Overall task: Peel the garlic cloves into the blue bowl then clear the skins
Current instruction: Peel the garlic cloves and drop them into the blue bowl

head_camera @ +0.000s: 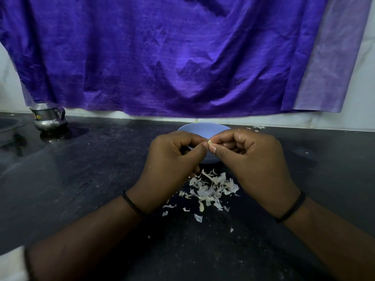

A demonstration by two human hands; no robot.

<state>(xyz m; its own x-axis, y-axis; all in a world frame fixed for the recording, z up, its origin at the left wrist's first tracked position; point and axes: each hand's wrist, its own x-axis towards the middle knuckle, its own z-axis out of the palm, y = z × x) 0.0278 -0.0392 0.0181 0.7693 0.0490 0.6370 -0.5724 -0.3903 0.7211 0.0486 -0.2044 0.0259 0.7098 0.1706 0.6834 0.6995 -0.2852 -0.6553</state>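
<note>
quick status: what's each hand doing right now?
Left hand: closed, fingertips pinching the garlic clove.
Right hand: closed, thumb and finger pinching the same clove above the blue bowl.

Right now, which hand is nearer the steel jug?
Left. The left hand is over the counter in front of the blue bowl, with the steel jug far off to its left; the right hand is farther away.

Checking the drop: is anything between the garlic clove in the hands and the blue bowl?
Nothing visible. Left hand and right hand pinch the garlic clove between their fingertips directly above the blue bowl. The skins lie on the counter nearer the person, outside the bowl.
</note>
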